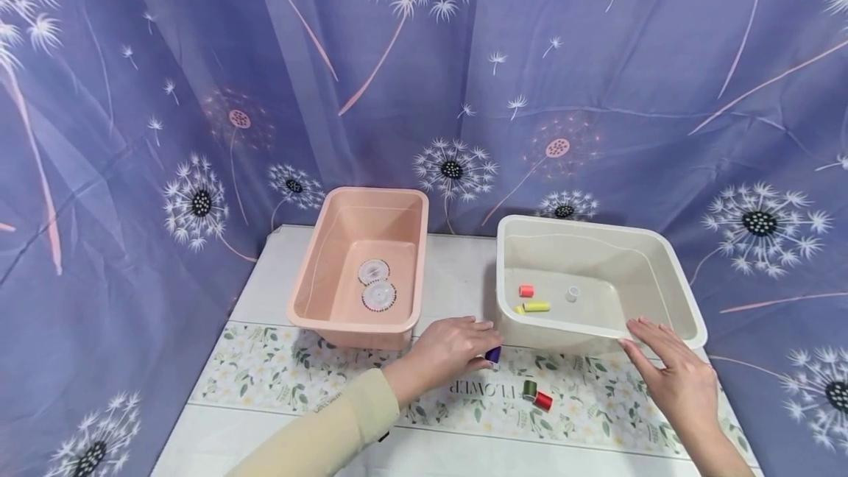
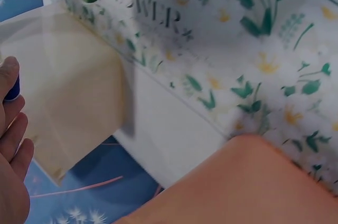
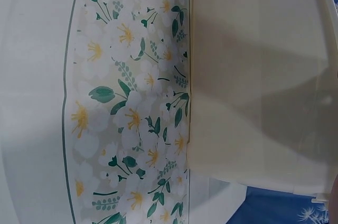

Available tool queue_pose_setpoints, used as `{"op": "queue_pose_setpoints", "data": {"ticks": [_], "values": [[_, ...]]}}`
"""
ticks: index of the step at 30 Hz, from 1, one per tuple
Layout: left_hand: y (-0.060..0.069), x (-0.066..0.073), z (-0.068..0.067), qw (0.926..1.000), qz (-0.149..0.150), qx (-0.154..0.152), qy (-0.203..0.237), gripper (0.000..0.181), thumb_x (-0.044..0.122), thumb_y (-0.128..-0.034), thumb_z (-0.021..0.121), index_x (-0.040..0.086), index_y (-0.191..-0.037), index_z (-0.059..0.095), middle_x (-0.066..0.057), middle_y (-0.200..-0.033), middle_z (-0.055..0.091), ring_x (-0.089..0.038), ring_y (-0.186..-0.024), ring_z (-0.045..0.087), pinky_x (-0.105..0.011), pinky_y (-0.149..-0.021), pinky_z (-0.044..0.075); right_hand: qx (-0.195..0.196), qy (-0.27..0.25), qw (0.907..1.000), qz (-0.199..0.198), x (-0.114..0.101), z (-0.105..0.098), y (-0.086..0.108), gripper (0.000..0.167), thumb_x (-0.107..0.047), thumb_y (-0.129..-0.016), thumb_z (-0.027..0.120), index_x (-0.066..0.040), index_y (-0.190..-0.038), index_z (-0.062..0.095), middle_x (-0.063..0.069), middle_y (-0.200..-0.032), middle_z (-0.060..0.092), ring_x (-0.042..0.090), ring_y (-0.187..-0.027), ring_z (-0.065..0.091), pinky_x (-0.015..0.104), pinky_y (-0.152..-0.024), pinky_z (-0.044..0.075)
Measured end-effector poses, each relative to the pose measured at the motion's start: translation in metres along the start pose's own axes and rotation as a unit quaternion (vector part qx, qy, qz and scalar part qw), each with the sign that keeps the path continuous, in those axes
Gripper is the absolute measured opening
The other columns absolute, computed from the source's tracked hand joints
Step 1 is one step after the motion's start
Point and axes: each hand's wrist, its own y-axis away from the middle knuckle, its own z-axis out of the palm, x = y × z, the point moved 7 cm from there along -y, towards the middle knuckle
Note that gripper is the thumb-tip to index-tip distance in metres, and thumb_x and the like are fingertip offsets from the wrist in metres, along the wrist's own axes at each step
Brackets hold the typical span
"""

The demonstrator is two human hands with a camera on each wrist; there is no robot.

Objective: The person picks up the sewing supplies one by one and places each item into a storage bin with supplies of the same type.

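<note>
My left hand (image 1: 456,347) pinches a dark blue thread spool (image 1: 493,355) just left of the cream bin's front corner. In the left wrist view, part of the blue spool (image 2: 12,90) shows behind the thumb. My right hand (image 1: 682,374) rests with extended fingers at the front rim of the cream bin (image 1: 596,330). Inside that bin lie a red spool (image 1: 526,291), a yellow spool (image 1: 536,306), a white spool (image 1: 573,293) and part of another yellow one. A green spool (image 1: 529,389) and a red spool (image 1: 543,400) lie together on the table before it.
To the left stands a pink bin (image 1: 358,321) holding two round pin wheels (image 1: 379,295). A flowered cloth (image 1: 265,359) covers the table. Behind hangs a blue dandelion curtain (image 1: 397,94). A small dark object (image 1: 383,436) shows partly beneath the left sleeve.
</note>
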Motion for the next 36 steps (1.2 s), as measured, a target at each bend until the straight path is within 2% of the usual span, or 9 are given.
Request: {"op": "queue_pose_setpoints", "data": {"ticks": [5,11,20,27,36], "values": [[-0.007,0.001,-0.013,0.9999,0.004,0.003,-0.015,0.044,0.042,-0.0963,0.080,0.021,-0.135,0.075,0.009,-0.134,0.073,-0.008,-0.131,0.066,-0.027,-0.120,0.044,0.001,0.002,1.0000,0.000,0.000,0.000,0.000,0.083,-0.076,-0.102,0.047,-0.001,-0.113,0.082,0.022,-0.111,0.079,-0.033,-0.130,0.031,-0.001,-0.114,0.024],[-0.014,0.001,-0.028,0.9992,0.015,0.024,-0.028,0.041,0.042,-0.0974,0.079,0.022,-0.133,0.076,0.009,-0.132,0.075,-0.007,-0.130,0.066,-0.026,-0.119,0.045,0.001,0.001,1.0000,-0.002,0.000,0.000,0.000,0.083,-0.076,-0.102,0.047,-0.001,-0.113,0.082,0.023,-0.110,0.078,-0.032,-0.130,0.031,-0.002,-0.113,0.024],[-0.027,-0.001,-0.049,0.9983,0.026,0.042,-0.031,0.041,0.040,-0.0965,0.080,0.020,-0.132,0.076,0.008,-0.130,0.076,-0.008,-0.129,0.068,-0.026,-0.119,0.046,0.002,0.000,1.0000,-0.002,0.001,0.000,0.000,0.084,-0.076,-0.101,0.047,-0.001,-0.113,0.082,0.023,-0.110,0.079,-0.032,-0.130,0.032,-0.002,-0.113,0.024],[-0.041,-0.003,-0.058,0.9974,0.019,0.025,-0.065,0.043,0.043,-0.0978,0.078,0.023,-0.136,0.074,0.010,-0.133,0.074,-0.006,-0.130,0.066,-0.025,-0.120,0.044,0.002,-0.003,1.0000,-0.001,0.000,0.000,0.001,0.083,-0.075,-0.102,0.048,0.000,-0.113,0.081,0.023,-0.110,0.078,-0.032,-0.130,0.033,0.000,-0.114,0.025],[-0.054,-0.005,-0.065,0.9976,0.018,0.013,-0.065,0.044,0.042,-0.0995,0.077,0.023,-0.139,0.072,0.012,-0.135,0.072,-0.006,-0.132,0.064,-0.026,-0.120,0.045,0.004,-0.008,1.0000,-0.002,0.000,0.000,0.000,0.083,-0.075,-0.102,0.048,0.000,-0.113,0.081,0.024,-0.109,0.078,-0.032,-0.130,0.033,0.001,-0.116,0.026]]}}
